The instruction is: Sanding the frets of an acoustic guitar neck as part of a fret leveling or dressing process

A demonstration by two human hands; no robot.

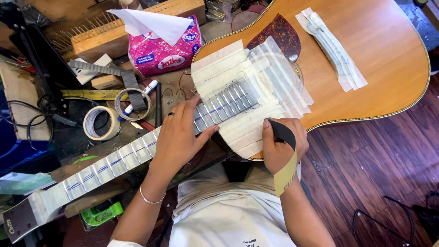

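Note:
An acoustic guitar (pixel 375 50) lies flat across the bench, its body to the right and its neck (pixel 109 162) running down to the left. Strips of masking tape (pixel 238 68) cover the top around the sound hole and the wood between the frets. My left hand (pixel 179 135) lies flat on the neck near the body, a ring on one finger and a bracelet at the wrist. My right hand (pixel 279 148) grips a folded piece of sandpaper (pixel 284 158), dark side up, at the body's near edge.
Two rolls of masking tape (pixel 101 122) and a marker (pixel 141 97) lie left of the neck. A pink tissue pack (pixel 162 45) and a wooden block (pixel 114 36) stand behind them. More tape strips (pixel 331 48) cover the bridge area. Wood floor (pixel 366 174) shows at the right.

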